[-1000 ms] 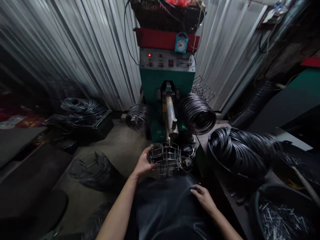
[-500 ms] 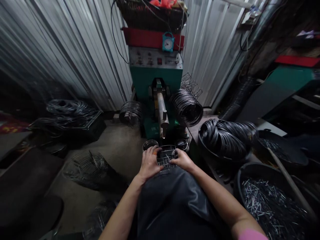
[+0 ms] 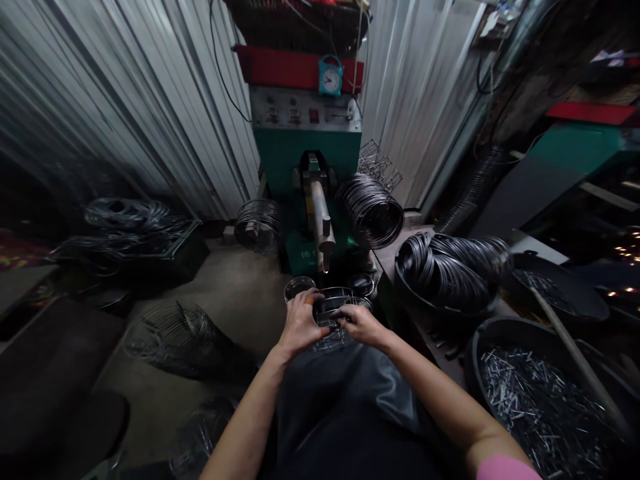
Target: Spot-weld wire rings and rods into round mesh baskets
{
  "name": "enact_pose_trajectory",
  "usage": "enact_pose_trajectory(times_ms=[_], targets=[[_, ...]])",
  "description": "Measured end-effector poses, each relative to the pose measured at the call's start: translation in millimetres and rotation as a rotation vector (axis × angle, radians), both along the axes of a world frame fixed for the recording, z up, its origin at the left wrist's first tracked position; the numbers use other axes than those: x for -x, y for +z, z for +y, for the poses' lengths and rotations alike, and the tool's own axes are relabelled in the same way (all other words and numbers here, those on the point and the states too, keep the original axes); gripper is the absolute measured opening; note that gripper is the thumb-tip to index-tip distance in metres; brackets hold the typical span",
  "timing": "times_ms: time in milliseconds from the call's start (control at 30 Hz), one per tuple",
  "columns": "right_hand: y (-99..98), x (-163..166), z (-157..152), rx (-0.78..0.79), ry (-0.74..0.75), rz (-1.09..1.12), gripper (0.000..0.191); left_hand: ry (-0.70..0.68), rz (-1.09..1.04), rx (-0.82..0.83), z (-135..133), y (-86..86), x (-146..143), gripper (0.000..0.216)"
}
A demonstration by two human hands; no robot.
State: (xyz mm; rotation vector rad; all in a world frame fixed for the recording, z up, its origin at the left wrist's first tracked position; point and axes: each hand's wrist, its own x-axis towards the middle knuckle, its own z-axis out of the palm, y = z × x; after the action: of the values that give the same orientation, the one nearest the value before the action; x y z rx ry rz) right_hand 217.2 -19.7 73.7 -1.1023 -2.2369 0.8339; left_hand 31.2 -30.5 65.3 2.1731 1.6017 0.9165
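Observation:
A round wire frame with crossing thin bars rests at the front of my dark apron, below the machine's tip. My left hand is closed around the frame's left side, with an orange band on one finger. Over the frame's middle, my right hand has its fingertips pinched together close to the left thumb. What lies between those fingertips is too small and dark to make out. Just beyond the hands, the welding machine's pale arm ends in a tip above the frame.
Wire ring coils hang right of the machine arm, with another ring bundle to its left. At right stand a tub of wire rings and a tub of short wire pieces. A wire bundle lies left on the floor.
My right hand has shifted left from the frame's right side to its middle, its fingers now pinched. My left hand stays on the frame. Bright sparks now show at the far right.

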Motion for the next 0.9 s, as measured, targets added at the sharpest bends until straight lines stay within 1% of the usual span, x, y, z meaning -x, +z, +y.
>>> enact_pose_trajectory(times_ms=[100,200,433,567,667,767,900], targets=[[7.8,-2.6,0.1,-0.049,0.073,-0.098,0.023,-0.005,-0.034,-0.005,2.1,-1.5,2.6,0.062],[10.1,-0.7,0.4,-0.095,0.093,-0.170,0.025,-0.008,-0.064,0.001,4.1,-1.8,4.8,0.061],[2.7,6.2,10.5,-0.164,0.121,-0.170,0.015,-0.008,-0.112,0.009,13.2,-9.0,12.1,0.060],[-4.4,8.1,19.6,-0.192,0.113,-0.136,0.013,-0.038,-0.130,-0.015,25.0,-15.1,16.2,0.058],[-9.3,9.9,29.6,-0.207,0.098,-0.135,0.012,-0.033,-0.141,-0.020,35.8,-17.9,17.9,0.059],[-8.8,12.4,42.9,-0.213,0.092,-0.149,0.011,-0.020,-0.155,-0.013,48.2,-16.2,19.1,0.058],[0.2,16.4,61.9,-0.219,0.079,-0.192,0.012,0.007,-0.156,0.054,66.2,-6.5,20.5,0.057]])
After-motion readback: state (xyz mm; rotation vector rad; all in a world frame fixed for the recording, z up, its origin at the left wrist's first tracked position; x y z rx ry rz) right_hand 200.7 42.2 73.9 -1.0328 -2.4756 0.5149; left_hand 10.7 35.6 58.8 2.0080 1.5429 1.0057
